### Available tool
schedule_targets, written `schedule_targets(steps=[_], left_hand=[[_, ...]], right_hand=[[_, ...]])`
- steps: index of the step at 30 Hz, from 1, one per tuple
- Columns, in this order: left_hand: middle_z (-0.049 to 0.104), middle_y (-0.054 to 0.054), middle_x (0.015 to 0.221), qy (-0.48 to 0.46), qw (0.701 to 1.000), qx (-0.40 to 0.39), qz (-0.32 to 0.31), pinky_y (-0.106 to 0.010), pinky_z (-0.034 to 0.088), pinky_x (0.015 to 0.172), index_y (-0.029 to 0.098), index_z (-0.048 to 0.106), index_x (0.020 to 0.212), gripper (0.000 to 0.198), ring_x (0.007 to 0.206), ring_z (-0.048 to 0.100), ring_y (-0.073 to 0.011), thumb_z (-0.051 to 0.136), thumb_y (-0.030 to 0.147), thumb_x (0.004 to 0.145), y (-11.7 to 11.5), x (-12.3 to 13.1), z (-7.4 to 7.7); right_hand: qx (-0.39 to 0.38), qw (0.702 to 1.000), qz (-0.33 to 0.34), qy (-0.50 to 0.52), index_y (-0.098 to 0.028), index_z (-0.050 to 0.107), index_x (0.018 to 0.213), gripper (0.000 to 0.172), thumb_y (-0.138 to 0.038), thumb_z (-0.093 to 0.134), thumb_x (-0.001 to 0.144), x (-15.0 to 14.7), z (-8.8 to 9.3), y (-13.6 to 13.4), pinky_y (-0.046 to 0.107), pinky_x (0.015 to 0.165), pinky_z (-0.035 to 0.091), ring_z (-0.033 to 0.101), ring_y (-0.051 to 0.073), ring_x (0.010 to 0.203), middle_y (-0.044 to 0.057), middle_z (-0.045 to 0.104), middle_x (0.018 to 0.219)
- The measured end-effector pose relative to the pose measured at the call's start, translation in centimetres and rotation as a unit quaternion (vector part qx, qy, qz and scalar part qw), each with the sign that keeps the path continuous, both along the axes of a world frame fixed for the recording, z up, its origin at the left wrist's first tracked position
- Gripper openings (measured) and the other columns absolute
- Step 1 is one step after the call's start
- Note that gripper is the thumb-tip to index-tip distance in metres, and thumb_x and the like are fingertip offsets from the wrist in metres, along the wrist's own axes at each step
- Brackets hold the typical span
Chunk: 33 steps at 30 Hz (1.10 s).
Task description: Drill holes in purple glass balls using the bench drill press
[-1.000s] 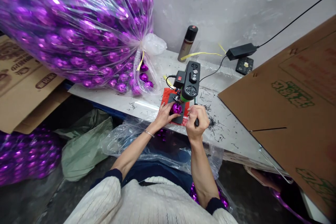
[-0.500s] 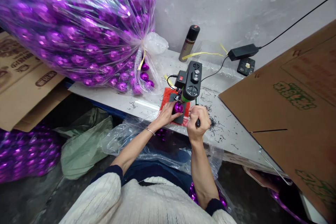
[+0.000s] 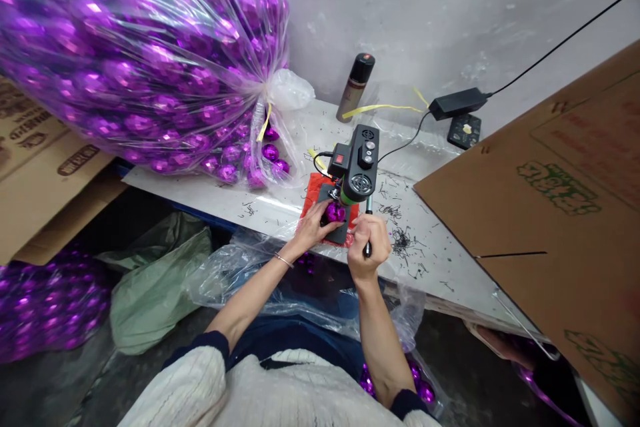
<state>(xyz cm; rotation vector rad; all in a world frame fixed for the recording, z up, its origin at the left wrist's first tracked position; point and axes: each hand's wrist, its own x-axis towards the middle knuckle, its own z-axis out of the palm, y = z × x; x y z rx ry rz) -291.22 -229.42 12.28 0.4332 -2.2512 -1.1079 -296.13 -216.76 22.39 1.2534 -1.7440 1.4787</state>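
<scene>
A shiny purple ball ornament (image 3: 335, 212) rests under the head of a small black bench press (image 3: 361, 163) with a red switch. My left hand (image 3: 313, 228) is closed round the ball's near left side, thumb and fingers on it. My right hand (image 3: 369, 245) is wrapped round the press's black-ended lever handle (image 3: 367, 250), to the right of the ball. Beneath the press lies a red sheet (image 3: 311, 192). The top of the ball is partly hidden by the press head.
A big clear bag of purple balls (image 3: 150, 80) sits at the left. Behind the press are a spray can (image 3: 356, 88) and a power adapter (image 3: 457, 104). Short black scraps (image 3: 401, 239) litter the table. Cardboard boxes (image 3: 545, 213) stand right and left.
The whole view has shifted slightly, with the table scene a little lower and further left. Both hands keep their hold on the ball and the lever handle.
</scene>
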Motion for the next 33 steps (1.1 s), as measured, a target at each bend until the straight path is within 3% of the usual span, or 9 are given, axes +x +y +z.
schedule_targets(steps=[6, 29, 33], left_hand=[[0.061, -0.013, 0.136, 0.0, 1.0, -0.001, -0.001, -0.048, 0.04, 0.114, 0.021, 0.048, 0.139, 0.059, 0.129, 0.056, -0.027, 0.068, 0.042, 0.088, 0.0, -0.1, -0.1], [0.062, -0.014, 0.134, -0.001, 1.0, -0.014, 0.005, -0.045, 0.046, 0.108, 0.02, 0.049, 0.137, 0.058, 0.128, 0.057, -0.0271, 0.069, 0.041, 0.087, -0.1, 0.0, 0.0], [0.063, -0.014, 0.132, 0.002, 1.0, -0.014, 0.006, -0.046, 0.046, 0.109, 0.02, 0.05, 0.136, 0.056, 0.127, 0.059, -0.0269, 0.069, 0.041, 0.087, -0.1, 0.0, 0.1]], right_hand=[[-0.025, 0.999, 0.001, 0.039, -0.021, 0.054, 0.076, 0.021, -0.013, 0.044, 0.093, -0.5, -2.4, -0.4, 0.029, 0.064, 0.048, 0.061, 0.014, 0.069, 0.001, 0.062, 0.075], [-0.043, 0.998, 0.008, 0.046, -0.022, 0.05, 0.079, 0.019, -0.014, 0.041, 0.094, -0.9, -4.0, -0.7, 0.03, 0.065, 0.047, 0.058, 0.014, 0.071, 0.001, 0.058, 0.077], [-0.042, 0.994, 0.015, 0.101, -0.022, 0.049, 0.078, 0.019, -0.013, 0.041, 0.093, -1.3, -4.9, -1.0, 0.028, 0.061, 0.045, 0.056, 0.013, 0.067, 0.001, 0.057, 0.077]])
